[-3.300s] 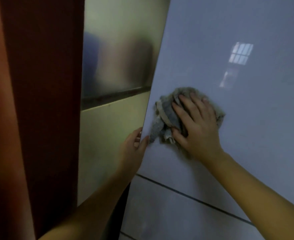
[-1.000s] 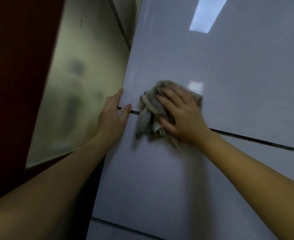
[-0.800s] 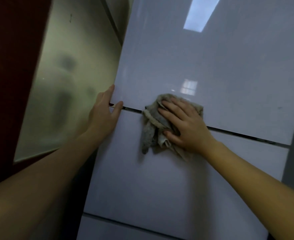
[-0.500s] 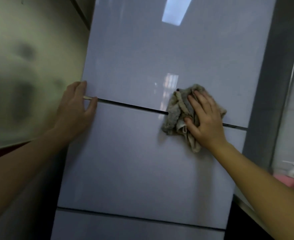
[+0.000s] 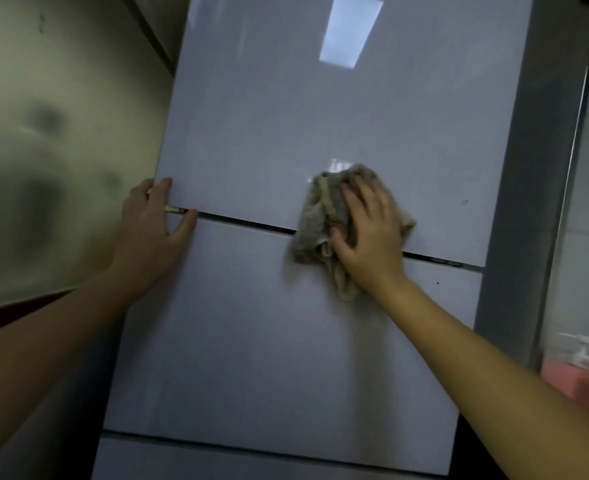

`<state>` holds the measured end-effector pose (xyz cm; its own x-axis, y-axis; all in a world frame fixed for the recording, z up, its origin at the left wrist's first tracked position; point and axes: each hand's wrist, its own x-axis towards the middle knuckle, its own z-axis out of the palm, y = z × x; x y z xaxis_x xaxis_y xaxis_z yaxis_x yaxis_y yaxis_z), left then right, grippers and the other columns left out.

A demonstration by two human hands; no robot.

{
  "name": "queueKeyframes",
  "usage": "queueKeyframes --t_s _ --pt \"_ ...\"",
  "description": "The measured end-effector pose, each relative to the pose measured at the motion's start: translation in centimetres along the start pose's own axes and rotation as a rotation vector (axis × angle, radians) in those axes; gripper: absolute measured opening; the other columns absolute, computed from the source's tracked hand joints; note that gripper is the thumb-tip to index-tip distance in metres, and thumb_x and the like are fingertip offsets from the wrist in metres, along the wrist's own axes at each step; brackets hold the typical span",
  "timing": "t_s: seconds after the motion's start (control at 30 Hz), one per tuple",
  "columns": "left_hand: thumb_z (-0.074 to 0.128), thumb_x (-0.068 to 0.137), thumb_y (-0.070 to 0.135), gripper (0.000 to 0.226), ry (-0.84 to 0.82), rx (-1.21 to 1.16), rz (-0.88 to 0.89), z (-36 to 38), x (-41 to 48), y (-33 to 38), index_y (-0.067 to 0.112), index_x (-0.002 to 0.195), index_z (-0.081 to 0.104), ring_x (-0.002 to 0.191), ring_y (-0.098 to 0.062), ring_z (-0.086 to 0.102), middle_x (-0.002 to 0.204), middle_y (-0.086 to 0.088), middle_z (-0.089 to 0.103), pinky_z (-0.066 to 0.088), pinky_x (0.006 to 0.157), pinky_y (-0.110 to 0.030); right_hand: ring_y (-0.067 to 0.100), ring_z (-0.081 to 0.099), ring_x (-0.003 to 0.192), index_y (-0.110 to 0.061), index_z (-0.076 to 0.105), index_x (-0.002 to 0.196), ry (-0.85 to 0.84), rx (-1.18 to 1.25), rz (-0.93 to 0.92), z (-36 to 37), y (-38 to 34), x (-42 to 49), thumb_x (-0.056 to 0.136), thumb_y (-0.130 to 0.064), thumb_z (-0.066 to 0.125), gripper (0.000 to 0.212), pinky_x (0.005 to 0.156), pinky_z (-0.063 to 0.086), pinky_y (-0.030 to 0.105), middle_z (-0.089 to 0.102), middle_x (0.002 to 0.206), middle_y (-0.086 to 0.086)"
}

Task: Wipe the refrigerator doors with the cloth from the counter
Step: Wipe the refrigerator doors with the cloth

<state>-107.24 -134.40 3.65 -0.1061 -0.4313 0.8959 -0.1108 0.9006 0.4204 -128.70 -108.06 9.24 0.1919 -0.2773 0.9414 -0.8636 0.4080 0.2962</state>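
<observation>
The refrigerator fills the head view with glossy pale grey doors: an upper door (image 5: 320,133), a middle door (image 5: 268,341) and the top of a lower one (image 5: 251,462), split by dark seams. A crumpled grey-beige cloth (image 5: 315,220) lies across the seam between the upper and middle doors, right of centre. My right hand (image 5: 369,233) presses flat on the cloth with fingers spread. My left hand (image 5: 154,230) rests flat at the doors' left edge, fingers on the upper door's corner, thumb on the middle door.
A greenish, dimly reflective wall panel (image 5: 61,150) stands left of the refrigerator. The refrigerator's grey side (image 5: 528,202) runs down the right. A pink pump bottle (image 5: 577,372) sits at the lower right beside a tiled wall.
My right hand has slid the cloth rightward along the seam and slightly back left in the last half second. My left hand has stayed at the left edge of the doors.
</observation>
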Motion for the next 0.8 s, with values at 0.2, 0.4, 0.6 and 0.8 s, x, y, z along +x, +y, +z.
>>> queueKeyframes --t_s 0.2,0.4,0.6,0.8 --pt "0.057 0.1 0.04 0.064 -0.03 0.062 0.01 -0.2 0.1 0.0 0.008 0.15 0.034 0.14 -0.043 0.033 0.153 -0.023 0.033 0.03 0.117 -0.054 0.032 0.028 0.154 -0.013 0.046 0.153 -0.135 -0.003 -0.358 3.2 -4.9 0.6 0.093 -0.042 0.057 0.067 0.129 0.018 0.05 0.039 0.163 0.011" --pt "0.06 0.098 0.04 0.069 -0.07 0.077 0.025 -0.4 0.2 -0.4 0.008 0.152 0.032 0.141 -0.043 0.032 0.154 -0.023 0.032 0.028 0.119 -0.052 0.032 0.029 0.154 -0.012 0.046 0.153 -0.024 -0.037 -0.144 0.0 1.8 -2.3 0.096 -0.044 0.052 0.066 0.125 0.024 0.052 0.038 0.163 0.012" --pt "0.05 0.089 0.055 0.079 -0.053 0.038 -0.003 -0.3 0.5 -0.4 0.004 0.148 0.038 0.139 -0.043 0.036 0.149 -0.026 0.038 0.029 0.118 -0.05 0.035 0.027 0.153 -0.009 0.04 0.156 -0.024 -0.142 0.009 -5.0 9.7 -7.1 0.098 -0.043 0.043 0.067 0.124 0.025 0.057 0.033 0.164 0.014" --pt "0.05 0.092 0.053 0.075 -0.082 0.062 0.023 -0.6 0.6 -0.9 0.007 0.15 0.036 0.139 -0.043 0.036 0.151 -0.026 0.036 0.029 0.119 -0.05 0.035 0.026 0.153 -0.01 0.038 0.156 0.001 -0.15 0.16 -5.8 10.4 -8.8 0.099 -0.042 0.042 0.066 0.126 0.022 0.053 0.033 0.164 0.014"
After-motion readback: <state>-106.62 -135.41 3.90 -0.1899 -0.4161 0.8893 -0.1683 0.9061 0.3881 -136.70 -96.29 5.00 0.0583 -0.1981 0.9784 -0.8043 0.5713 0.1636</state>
